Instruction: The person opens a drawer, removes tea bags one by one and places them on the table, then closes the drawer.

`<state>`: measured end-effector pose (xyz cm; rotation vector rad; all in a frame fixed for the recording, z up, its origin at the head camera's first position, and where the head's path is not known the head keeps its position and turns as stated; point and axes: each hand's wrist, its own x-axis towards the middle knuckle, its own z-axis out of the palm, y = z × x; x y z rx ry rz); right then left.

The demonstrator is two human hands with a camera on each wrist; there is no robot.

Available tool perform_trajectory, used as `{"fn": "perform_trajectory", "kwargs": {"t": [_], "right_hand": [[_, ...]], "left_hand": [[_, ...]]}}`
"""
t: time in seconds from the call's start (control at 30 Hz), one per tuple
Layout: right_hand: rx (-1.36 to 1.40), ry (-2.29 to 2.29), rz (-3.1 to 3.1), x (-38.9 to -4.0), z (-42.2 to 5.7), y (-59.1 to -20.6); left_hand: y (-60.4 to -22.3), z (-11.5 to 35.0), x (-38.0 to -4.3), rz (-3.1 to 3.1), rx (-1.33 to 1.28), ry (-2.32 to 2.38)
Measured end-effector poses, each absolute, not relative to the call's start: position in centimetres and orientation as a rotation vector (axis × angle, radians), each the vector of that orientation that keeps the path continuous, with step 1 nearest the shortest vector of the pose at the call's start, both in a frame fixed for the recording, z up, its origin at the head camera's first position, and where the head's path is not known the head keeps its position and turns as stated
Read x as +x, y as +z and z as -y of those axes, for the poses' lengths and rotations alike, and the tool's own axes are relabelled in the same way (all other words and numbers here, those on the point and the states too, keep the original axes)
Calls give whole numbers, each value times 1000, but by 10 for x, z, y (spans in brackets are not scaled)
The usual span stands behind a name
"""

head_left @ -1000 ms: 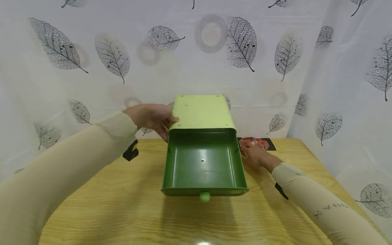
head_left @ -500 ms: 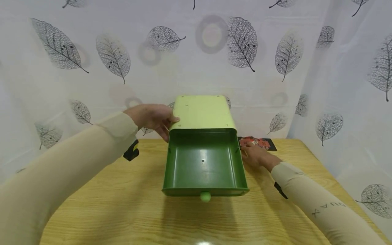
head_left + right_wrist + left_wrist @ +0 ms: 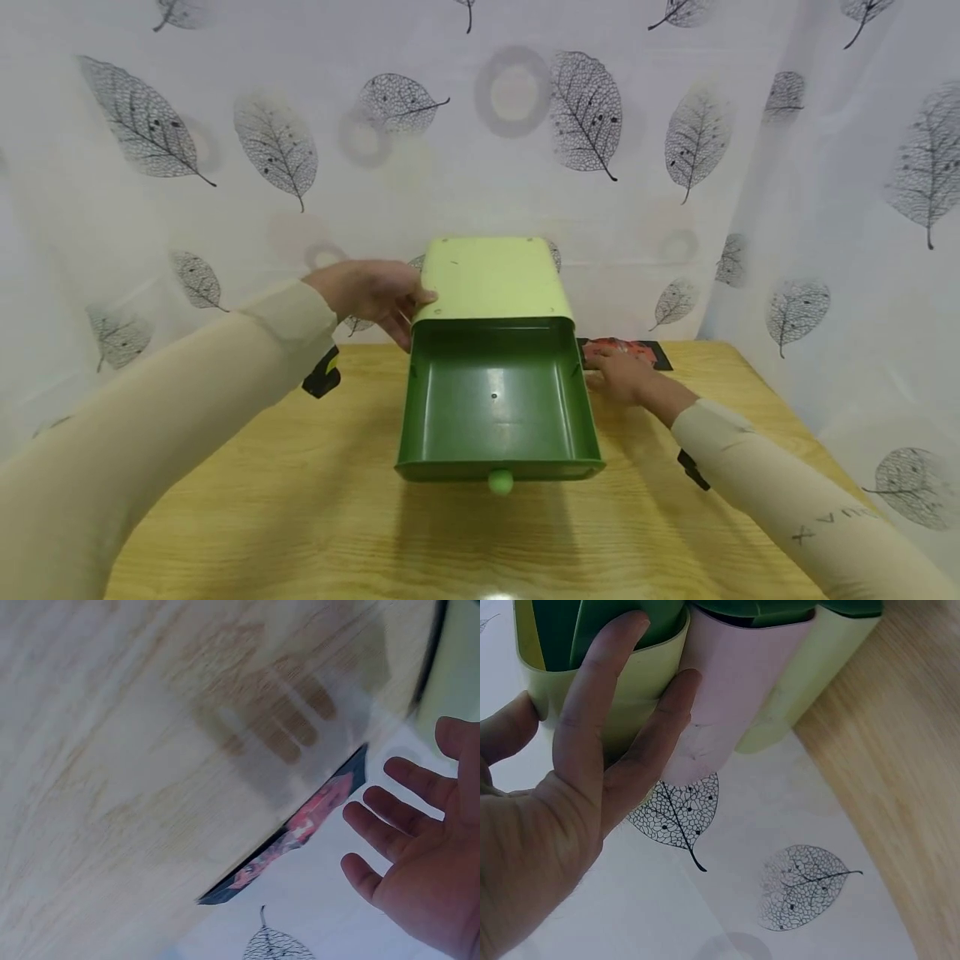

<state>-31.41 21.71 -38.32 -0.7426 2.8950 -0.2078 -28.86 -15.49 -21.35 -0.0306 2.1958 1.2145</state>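
Observation:
A drawer unit with a pale yellow-green top [image 3: 495, 279] stands in the middle of the table, its upper green drawer [image 3: 498, 417] pulled out toward me by a round light-green knob [image 3: 500, 482]. My left hand [image 3: 375, 292] holds the unit's upper left edge, thumb on the top and fingers down the side. The left wrist view shows more tiers beside the held one, including a pink casing [image 3: 739, 675]. Beside the unit's right side, my right hand [image 3: 622, 379] is held with loosely spread fingers; in the right wrist view nothing is between them.
Behind my right hand, a flat black-and-red item [image 3: 300, 825] lies at the table's back edge. A white curtain [image 3: 465, 183] with leaf prints hangs behind the wooden table [image 3: 300, 500] and along its right side. Black pieces show under both sleeves.
The head view has shifted slightly. Both hands, the drawer unit and its open drawer stay essentially as they were.

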Motion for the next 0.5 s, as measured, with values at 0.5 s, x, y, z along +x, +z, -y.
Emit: {"fn": "perform_trajectory", "kwargs": {"t": [0.5], "right_hand": [[-931,-616,-2743,-240,-219,-378]], "left_hand": [[-215,157,-290,-2193,-15,1215]]}}
